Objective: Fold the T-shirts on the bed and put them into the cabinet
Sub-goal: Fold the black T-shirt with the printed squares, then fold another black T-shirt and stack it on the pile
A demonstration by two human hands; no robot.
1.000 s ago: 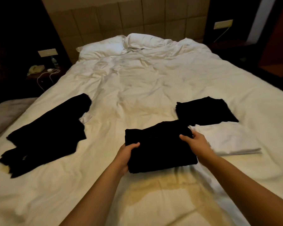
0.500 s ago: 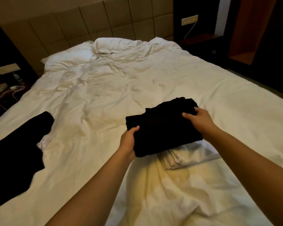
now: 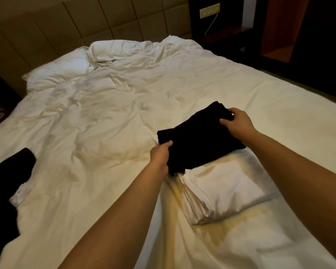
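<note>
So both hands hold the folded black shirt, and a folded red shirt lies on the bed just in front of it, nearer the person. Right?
Not quite. The folded shirt lying nearer the person is white, not red, as the head view shows. The rest stands: the left hand and the right hand both hold the folded black shirt over the bed.

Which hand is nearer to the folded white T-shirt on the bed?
The left hand: it grips the folded black T-shirt just beyond the white T-shirt. The right hand holds the far corner.
</note>
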